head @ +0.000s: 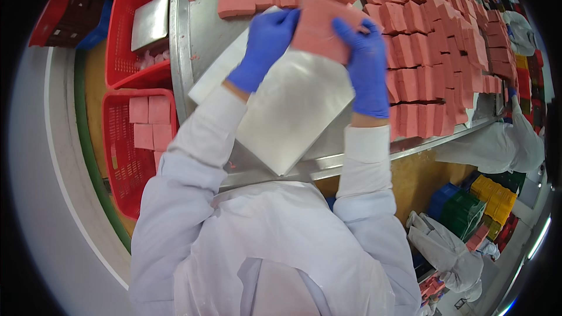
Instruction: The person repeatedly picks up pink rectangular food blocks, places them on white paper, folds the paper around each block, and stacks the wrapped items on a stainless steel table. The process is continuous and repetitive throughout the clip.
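My left hand (270, 48), in a blue glove, grips the left edge of a pink slab, perhaps of meat paste (322, 30). The right edge of that slab is in my right hand (364, 66), gloved the same way, with the thumb on its face. The slab is tilted above a shiny metal sheet or tray (294, 109), set cornerwise near the table edge. Under its left side lies a white sheet (219, 70). Rows of pink blocks (412, 52) cover the table on the right, and more blocks (237, 0) stand behind my hands.
A stainless steel table (206, 26) bears all this. At left are a red basket (118, 30) holding a metal plate (150, 22) and another red basket (127, 175) with pink blocks. People in white, coloured crates (461, 210) and a yellowish floor (412, 175) lie to the right.
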Tool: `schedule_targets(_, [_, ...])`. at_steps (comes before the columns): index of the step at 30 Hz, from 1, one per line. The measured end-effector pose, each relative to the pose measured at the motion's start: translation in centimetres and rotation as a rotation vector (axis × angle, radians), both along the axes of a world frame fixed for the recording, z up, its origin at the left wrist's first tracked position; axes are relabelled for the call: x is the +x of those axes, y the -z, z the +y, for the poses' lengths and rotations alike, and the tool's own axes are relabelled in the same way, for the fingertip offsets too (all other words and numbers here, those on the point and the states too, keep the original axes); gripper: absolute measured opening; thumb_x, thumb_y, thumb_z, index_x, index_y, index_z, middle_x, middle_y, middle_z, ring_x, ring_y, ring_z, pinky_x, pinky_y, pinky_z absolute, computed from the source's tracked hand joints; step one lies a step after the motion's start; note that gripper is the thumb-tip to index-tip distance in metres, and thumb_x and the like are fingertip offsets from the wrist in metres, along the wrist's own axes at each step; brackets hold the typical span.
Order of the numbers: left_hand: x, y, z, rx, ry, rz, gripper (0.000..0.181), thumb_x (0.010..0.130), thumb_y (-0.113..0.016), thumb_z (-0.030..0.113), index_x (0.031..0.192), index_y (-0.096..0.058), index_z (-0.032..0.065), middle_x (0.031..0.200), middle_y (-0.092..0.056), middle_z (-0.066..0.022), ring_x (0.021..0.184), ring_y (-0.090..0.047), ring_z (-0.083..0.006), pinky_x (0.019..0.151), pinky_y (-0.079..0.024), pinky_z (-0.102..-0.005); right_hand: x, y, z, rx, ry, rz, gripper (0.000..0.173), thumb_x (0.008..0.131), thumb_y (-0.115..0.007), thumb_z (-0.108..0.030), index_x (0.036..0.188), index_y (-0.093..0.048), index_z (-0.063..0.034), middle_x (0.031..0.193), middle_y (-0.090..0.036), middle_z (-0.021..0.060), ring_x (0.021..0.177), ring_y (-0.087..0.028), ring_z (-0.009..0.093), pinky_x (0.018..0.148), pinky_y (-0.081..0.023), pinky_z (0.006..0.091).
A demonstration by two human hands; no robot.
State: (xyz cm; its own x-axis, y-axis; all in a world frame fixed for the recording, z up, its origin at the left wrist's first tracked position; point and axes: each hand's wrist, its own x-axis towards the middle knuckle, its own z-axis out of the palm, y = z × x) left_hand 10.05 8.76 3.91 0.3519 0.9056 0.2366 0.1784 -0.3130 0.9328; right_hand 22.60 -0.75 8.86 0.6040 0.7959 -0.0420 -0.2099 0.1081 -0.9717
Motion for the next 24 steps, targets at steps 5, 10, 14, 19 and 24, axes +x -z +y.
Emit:
schedule_targets(5, [8.7, 0.6, 8.2, 0.087, -0.109, 0.081, 0.036, 0.072, -0.064, 0.032, 0.093, -0.062, 0.0032, 0.087, -0.063, -0.0134, 0.078, -0.061, -0.0252, 0.070, -0.048, -0.0347, 6.1, -3.1, 0.2, 0.031, 0.110, 0.175, 0.054, 0.062, -0.079, -0.016, 0.100, -0.046, 0.0034, 0.088, -0.051, 0.0076, 0.081, -0.051, 0.014, 0.073, -0.044, 0.0250])
schedule_targets(10, [13.0, -2.1, 9.7, -0.064, 0.158, 0.684, 0.043, 0.074, -0.061, 0.035, 0.101, -0.059, 0.0027, 0.094, -0.062, -0.0153, 0.087, -0.060, -0.0292, 0.078, -0.046, -0.0377, 8.4, 1.4, 0.4, -0.349, 0.356, -0.520, 0.061, 0.056, -0.082, -0.023, 0.097, -0.046, 0.0037, 0.090, -0.050, 0.0112, 0.079, -0.049, 0.017, 0.070, -0.043, 0.0257])
schedule_targets(14, [11.9, 1.3, 8.1, 0.095, 0.066, 0.005, 0.050, 0.059, -0.075, 0.035, 0.084, -0.049, -0.0001, 0.078, -0.059, -0.0166, 0.071, -0.058, -0.0273, 0.064, -0.047, -0.0348, 6.3, 1.9, -1.0, -0.232, 0.460, -0.635, 0.048, 0.066, -0.075, -0.019, 0.099, -0.046, 0.0022, 0.097, -0.047, 0.0115, 0.079, -0.048, 0.018, 0.070, -0.043, 0.0278])
schedule_targets(19, [-2.0, 0.1, 1.8, -0.263, 0.353, -0.248, 0.048, 0.075, -0.064, 0.011, 0.116, -0.042, -0.0001, 0.110, -0.053, -0.0122, 0.103, -0.052, -0.0177, 0.086, -0.043, -0.0294, 0.1, 4.2, -7.3, -0.090, 0.117, 0.193, 0.035, 0.083, -0.057, -0.019, 0.111, -0.043, -0.0035, 0.095, -0.052, 0.0097, 0.080, -0.055, 0.021, 0.071, -0.045, 0.0291])
schedule_targets(24, [-5.8, -0.6, -7.6, -0.351, 0.098, -0.278, 0.045, 0.084, -0.055, 0.013, 0.125, -0.038, 0.0044, 0.118, -0.047, -0.0123, 0.106, -0.048, -0.0163, 0.089, -0.040, -0.0302, -7.9, 4.1, -2.7, -0.223, -0.058, -0.505, 0.041, 0.089, -0.046, -0.030, 0.121, -0.037, -0.0061, 0.098, -0.055, 0.0164, 0.088, -0.058, 0.029, 0.073, -0.045, 0.0328])
